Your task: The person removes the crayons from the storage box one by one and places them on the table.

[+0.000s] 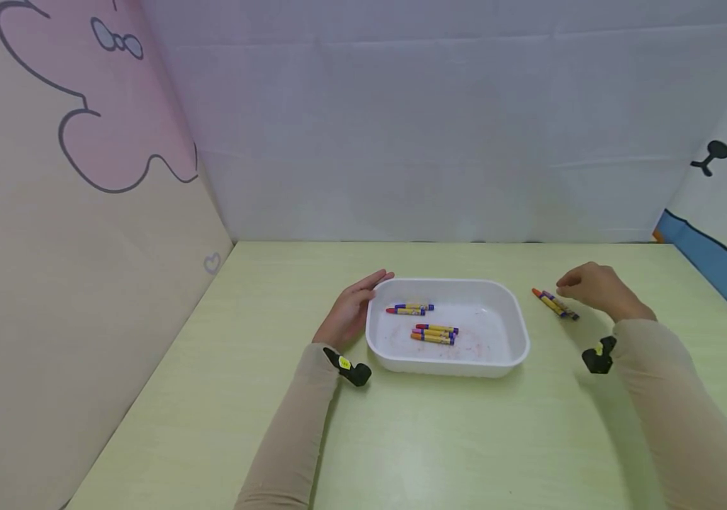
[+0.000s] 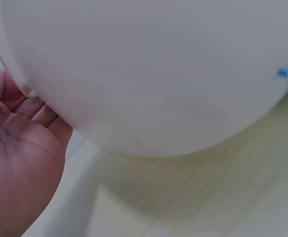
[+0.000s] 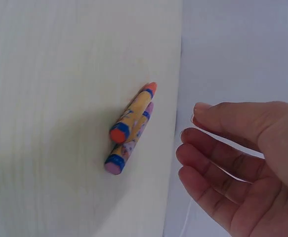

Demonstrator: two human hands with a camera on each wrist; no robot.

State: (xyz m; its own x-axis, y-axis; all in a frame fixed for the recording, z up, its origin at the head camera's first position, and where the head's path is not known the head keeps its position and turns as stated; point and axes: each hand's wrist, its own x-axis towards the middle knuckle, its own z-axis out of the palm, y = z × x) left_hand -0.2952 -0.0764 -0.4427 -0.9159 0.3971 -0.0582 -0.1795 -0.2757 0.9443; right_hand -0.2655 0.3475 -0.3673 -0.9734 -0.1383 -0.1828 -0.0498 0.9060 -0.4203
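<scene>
A white plastic tray [image 1: 446, 365] stands on the table, seen from the outside in the left wrist view. My left hand [image 1: 347, 312] holds it at the left rim; the thumb lies at the edge and the fingers reach round the back left corner, their tips hidden in the left wrist view. Inside the tray are a pair of crayons [image 1: 409, 309] and a row of three crayons [image 1: 435, 334]. To the right, an orange crayon [image 3: 134, 113] rests against a purple crayon [image 3: 118, 160] on the table. My right hand [image 1: 596, 289] hovers beside them with nothing between its loosely bent fingers.
The pale yellow-green table [image 1: 453, 439] meets a white cloth backdrop [image 1: 434, 142] behind the tray. Cartoon-printed panels stand at the left and right sides. A small black camera [image 1: 599, 355] sits on the right wrist, another one [image 1: 353, 370] on the left.
</scene>
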